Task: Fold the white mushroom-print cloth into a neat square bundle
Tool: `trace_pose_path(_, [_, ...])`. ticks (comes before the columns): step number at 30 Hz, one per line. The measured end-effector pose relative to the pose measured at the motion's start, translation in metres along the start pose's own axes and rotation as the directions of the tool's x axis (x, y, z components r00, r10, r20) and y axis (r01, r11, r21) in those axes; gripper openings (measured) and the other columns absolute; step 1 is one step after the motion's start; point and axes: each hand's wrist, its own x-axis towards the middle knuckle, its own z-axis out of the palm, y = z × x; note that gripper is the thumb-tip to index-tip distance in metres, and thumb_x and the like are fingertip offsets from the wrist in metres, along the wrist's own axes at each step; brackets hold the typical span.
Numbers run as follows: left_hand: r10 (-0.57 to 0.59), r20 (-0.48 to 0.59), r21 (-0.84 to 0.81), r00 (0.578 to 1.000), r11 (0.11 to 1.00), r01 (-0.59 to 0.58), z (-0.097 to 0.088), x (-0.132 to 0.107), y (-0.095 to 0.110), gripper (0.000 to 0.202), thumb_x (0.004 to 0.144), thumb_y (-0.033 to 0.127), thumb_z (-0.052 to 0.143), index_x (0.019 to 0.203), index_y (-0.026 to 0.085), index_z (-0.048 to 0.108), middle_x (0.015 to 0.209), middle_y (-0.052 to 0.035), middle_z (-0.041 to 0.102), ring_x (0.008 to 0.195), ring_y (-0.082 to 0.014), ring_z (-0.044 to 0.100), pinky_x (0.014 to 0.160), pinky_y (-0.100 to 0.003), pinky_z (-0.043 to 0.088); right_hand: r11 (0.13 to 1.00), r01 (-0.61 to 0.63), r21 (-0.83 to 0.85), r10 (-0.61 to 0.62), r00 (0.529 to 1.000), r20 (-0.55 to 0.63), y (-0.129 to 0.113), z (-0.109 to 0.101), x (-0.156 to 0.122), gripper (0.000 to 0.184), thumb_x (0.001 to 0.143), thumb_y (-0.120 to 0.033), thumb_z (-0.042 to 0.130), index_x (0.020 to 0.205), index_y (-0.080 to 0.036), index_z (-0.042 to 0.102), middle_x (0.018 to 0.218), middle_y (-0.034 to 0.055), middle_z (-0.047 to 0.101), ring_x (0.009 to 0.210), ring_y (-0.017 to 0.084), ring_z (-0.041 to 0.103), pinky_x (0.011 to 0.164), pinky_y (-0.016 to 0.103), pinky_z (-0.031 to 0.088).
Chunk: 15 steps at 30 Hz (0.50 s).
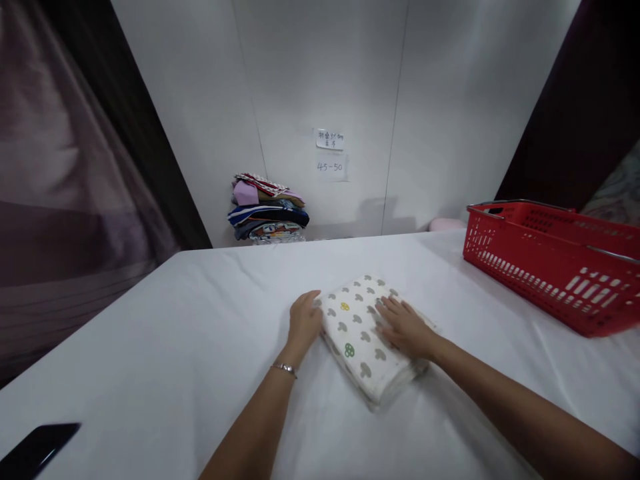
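Observation:
A folded white cloth (357, 333) printed with grey mushroom shapes, one yellow and one green, lies on the white-covered table. My left hand (304, 321), with a bracelet at the wrist, rests against the cloth's left corner. Its fingers are slightly bent along the edge and do not close around the fabric. Across the right part of the cloth, my right hand (404, 327) lies flat, palm down with fingers spread. Several layers show at the cloth's near edge.
A red plastic basket (545, 260) with metal handles stands at the table's right side. Beyond the far edge is a stack of folded clothes (270, 207) against the wall. A dark phone-like object (40, 448) lies at the near left. Paper notes (331, 157) hang on the wall.

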Motion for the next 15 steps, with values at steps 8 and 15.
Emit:
trace_pose_path(8, [0.201,0.254,0.251,0.946,0.931,-0.266,0.035,-0.028,0.035,0.055,0.083,0.046,0.045,0.131,0.019,0.041,0.145,-0.0095,0.032,0.136,-0.0248,0.02,0.111,-0.047,0.011,0.997,-0.064,-0.04,0.062,0.996,-0.068,0.014,0.015,0.069,0.062,0.089,-0.052,0.032,0.139,-0.016,0.032,0.148,0.0127,0.024,0.136,0.028,0.017,0.107,0.048,0.02])
trace_pose_path(15, [0.208,0.253,0.249,0.945,0.93,-0.272,0.04,-0.029,0.023,0.055,0.085,0.045,0.042,0.133,0.018,0.039,0.145,-0.0116,0.031,0.137,-0.0241,0.016,0.112,-0.047,0.011,0.994,-0.105,-0.02,0.105,0.994,-0.024,0.026,0.025,0.067,0.064,0.089,-0.056,0.029,0.139,-0.016,0.032,0.148,0.0117,0.024,0.136,0.026,0.017,0.106,0.046,0.021])
